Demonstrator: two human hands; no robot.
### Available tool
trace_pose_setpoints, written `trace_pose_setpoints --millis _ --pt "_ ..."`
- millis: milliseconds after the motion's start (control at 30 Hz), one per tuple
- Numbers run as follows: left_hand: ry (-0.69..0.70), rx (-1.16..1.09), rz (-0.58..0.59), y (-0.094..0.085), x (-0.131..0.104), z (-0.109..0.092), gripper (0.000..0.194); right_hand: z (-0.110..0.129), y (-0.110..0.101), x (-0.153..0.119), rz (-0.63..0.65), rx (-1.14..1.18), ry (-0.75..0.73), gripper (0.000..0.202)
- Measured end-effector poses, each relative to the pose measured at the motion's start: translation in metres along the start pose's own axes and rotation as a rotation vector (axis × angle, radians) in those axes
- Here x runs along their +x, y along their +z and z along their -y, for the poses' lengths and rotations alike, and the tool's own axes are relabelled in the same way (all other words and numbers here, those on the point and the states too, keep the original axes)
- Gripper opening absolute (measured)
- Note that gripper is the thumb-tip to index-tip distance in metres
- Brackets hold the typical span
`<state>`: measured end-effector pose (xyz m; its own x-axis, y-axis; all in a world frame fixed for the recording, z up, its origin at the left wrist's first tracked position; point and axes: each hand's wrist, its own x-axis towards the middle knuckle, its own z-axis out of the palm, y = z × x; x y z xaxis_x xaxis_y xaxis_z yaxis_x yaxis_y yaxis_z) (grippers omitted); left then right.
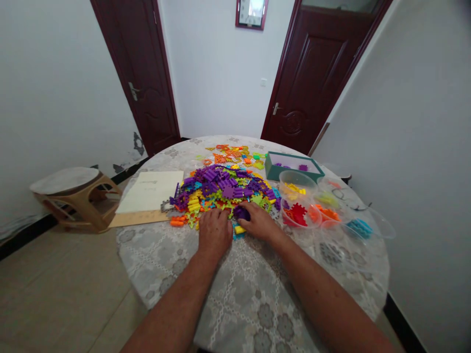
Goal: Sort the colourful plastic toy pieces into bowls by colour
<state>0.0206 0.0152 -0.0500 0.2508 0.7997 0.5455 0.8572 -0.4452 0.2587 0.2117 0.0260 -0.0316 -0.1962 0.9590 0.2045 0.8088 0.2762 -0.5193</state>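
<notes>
A large heap of plastic pieces (228,191), mostly purple with yellow, green, blue and orange ones, lies mid-table. At its near edge is my left hand (215,229), palm down with fingers bent among the pieces; what its fingertips hold, if anything, is hidden. Just to the right, my right hand (259,221) curls its thumb and fingers around a dark purple piece (241,213). A yellow piece (240,229) lies between the two hands.
Clear plastic bowls with sorted pieces, one holding red pieces (296,214), stand at the right. Behind them is a green box (274,170) with purple pieces. Papers (150,191) lie at the left, a wooden stool (84,206) beyond. Glasses rest at the far right.
</notes>
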Motion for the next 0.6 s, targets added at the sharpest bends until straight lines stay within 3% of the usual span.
trace_pose_setpoints --millis 167,333,500,600 --pt "0.071 -0.071 0.003 -0.005 0.001 -0.008 0.018 -0.008 -0.007 -0.018 -0.027 0.202 0.006 0.051" --pt "0.131 -0.257 -0.030 -0.010 0.001 -0.016 0.021 0.002 -0.015 -0.039 -0.044 0.501 0.119 0.048" --pt "0.095 -0.483 0.061 -0.009 0.003 -0.017 0.029 0.017 -0.015 -0.052 -0.153 0.447 0.012 0.058" --pt "0.027 -0.507 0.068 -0.011 0.006 -0.016 0.030 0.018 -0.011 -0.053 -0.171 0.499 -0.001 0.060"
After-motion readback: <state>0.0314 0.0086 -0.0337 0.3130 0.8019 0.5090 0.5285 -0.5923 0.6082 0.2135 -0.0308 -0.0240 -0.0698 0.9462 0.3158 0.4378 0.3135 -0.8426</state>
